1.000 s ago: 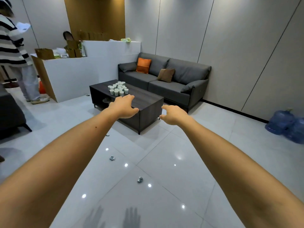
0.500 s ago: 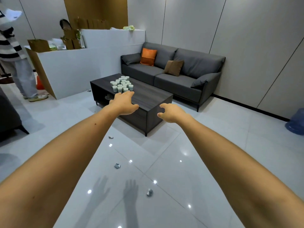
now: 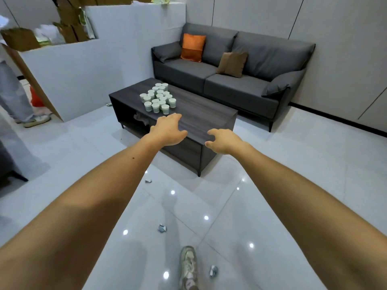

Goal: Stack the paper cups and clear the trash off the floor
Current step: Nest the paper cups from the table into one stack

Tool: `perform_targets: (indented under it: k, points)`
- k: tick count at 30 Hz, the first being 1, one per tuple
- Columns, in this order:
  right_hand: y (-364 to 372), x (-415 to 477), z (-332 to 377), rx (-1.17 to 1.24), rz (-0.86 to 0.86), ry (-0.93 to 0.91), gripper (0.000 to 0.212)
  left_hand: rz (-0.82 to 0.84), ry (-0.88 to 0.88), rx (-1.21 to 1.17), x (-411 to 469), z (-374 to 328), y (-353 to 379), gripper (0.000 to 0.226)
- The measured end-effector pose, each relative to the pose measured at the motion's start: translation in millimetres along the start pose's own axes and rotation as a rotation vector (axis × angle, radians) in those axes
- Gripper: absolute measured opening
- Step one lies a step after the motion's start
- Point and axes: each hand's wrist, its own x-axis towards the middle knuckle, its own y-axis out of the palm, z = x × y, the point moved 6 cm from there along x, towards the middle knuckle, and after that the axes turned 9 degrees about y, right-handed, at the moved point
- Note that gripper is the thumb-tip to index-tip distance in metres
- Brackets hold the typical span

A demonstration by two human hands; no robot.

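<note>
1. Paper cups [image 3: 158, 98]: a loose cluster standing upright on the tabletop [image 3: 201, 116], none nested yet. They sit just beyond the left hand and farther up-left of the right hand.
2. Nearest to the camera, well behind both hands: a shoe [image 3: 188, 266] on the floor [image 3: 293, 185], with a crumpled trash scrap [image 3: 213, 271] just right of it and another scrap [image 3: 161, 228] a bit farther on. None picked up.
3. A third scrap [image 3: 148, 181] lies below the left forearm, nearer the table's corner leg. A fourth small bit [image 3: 108, 104] sits on the floor past the table's far-left end, well left of the left hand.
4. Left hand [image 3: 168, 130]: released, fingers spread, palm down, holding nothing. Hovers over the near edge of the tabletop, short of the cups.
5. Right hand [image 3: 223, 141]: also released, fingers loosely curled, empty. Over the table's near corner, well apart from the cups.
6. Step in hand, my read: approach phase, going for the cups first; floor trash is left for later.
7. Next move calls for closing the gap to the front row, gripping one cup by its wall, then dropping it into a neighbour. Cups are packed tight, so take an outer one to avoid knocking the others.
8. Beyond the cups: grey sofa [image 3: 230, 80], not relevant.
</note>
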Motion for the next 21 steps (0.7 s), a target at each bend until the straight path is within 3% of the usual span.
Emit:
perform_targets:
  k: [7,12,21]
  points:
    - [-11.4,185.6,49.5,0.003,0.067,-0.021,0.053,0.039,-0.072,0.011,164.3,91.0,0.6,0.064]
    - [-38.2,307.6,88.4,-0.018,0.097,-0.029,0.053,0.020,-0.099,0.006,276.3,144.4,-27.4,0.040]
    - [-34.0,486.7,160.5,-0.063,0.169,-0.063,0.049,0.134,-0.149,0.037,434.5,248.8,-19.2,0.053]
